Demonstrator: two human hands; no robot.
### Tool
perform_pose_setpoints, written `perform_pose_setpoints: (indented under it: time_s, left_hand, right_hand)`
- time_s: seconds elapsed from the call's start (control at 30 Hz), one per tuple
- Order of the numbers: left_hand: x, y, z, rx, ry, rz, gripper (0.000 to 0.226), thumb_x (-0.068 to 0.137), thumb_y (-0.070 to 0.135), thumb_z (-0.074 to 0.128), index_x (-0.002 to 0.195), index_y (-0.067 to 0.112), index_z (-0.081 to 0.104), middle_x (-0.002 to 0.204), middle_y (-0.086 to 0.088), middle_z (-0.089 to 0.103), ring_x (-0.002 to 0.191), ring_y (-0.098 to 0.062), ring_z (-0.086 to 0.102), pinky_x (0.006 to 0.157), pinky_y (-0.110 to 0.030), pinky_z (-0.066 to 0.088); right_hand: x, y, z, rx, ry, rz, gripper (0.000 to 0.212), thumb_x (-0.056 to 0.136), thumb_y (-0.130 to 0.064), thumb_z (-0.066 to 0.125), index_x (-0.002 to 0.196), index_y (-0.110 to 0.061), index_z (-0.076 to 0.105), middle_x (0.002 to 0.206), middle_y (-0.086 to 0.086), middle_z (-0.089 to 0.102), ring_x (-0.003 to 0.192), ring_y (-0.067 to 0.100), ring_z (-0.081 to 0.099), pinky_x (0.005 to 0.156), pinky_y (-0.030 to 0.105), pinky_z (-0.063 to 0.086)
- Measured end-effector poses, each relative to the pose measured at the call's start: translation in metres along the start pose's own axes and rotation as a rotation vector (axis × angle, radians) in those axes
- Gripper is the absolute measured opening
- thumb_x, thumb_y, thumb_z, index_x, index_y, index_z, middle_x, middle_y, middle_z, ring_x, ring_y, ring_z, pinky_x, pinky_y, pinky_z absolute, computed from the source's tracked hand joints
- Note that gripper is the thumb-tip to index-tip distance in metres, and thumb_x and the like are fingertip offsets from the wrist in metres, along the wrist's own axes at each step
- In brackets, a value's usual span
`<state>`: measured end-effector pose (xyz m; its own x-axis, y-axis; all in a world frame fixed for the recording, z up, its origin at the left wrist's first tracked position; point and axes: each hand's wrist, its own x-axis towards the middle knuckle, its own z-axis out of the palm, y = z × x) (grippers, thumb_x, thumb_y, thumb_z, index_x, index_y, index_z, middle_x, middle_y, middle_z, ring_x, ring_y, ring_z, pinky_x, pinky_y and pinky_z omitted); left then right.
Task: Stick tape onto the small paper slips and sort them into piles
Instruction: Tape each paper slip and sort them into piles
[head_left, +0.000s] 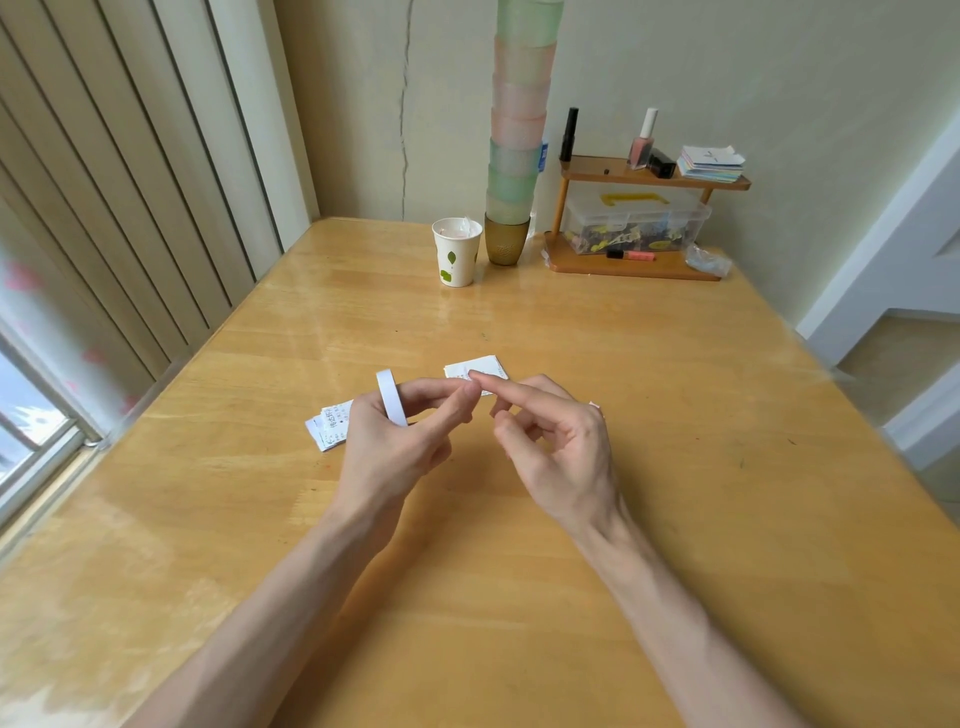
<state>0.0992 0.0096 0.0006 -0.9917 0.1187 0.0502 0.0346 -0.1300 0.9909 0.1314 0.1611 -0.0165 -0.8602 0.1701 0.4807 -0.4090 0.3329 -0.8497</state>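
Note:
My left hand (400, 431) grips a white roll of tape (390, 397), held upright above the wooden table (519, 571). My right hand (545, 436) hovers beside it with the index finger stretched toward the left fingertips; whether tape is between them I cannot tell. A small pile of printed paper slips (330, 426) lies on the table just left of my left hand, partly hidden by it. Another pile of slips (475, 368) lies just beyond my fingertips. A corner of a further slip (594, 405) peeks out behind my right hand.
A paper cup (456, 252) and a tall stack of coloured cups (517, 156) stand at the table's far edge. To their right is a small wooden shelf (649, 179) with bottles, cards and a clear plastic box (634, 223). Blinds and a window run along the left.

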Motion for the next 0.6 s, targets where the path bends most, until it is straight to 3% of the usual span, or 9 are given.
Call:
perform_pose_setpoints:
  time_s: [0.23,0.6]
  left_hand:
    - [0.0019,-0.0009,-0.0014,-0.037,-0.029,-0.017,0.019,0.084,0.029,0.081,0.090,0.010,0.082,0.064,0.004,0.060,0.048,-0.010,0.038,0.045,-0.015,0.032]
    - [0.0049,-0.0030,-0.0039,-0.068,-0.054,-0.023,0.018,0.084,0.029,0.080,0.088,0.012,0.083,0.063,0.003,0.057,0.047,-0.015,0.034,0.045,-0.020,0.029]
  right_hand:
    - [0.0003,0.0017,-0.0007,-0.013,-0.015,-0.013,0.043,0.086,-0.005,0.061,0.117,-0.029,0.077,0.087,0.004,0.065,0.060,0.015,0.054,0.061,0.019,0.045]
    - [0.0014,0.0037,-0.0001,0.011,-0.011,-0.011,0.043,0.086,-0.004,0.061,0.116,-0.030,0.077,0.084,-0.003,0.064,0.061,0.011,0.052,0.062,0.023,0.046]
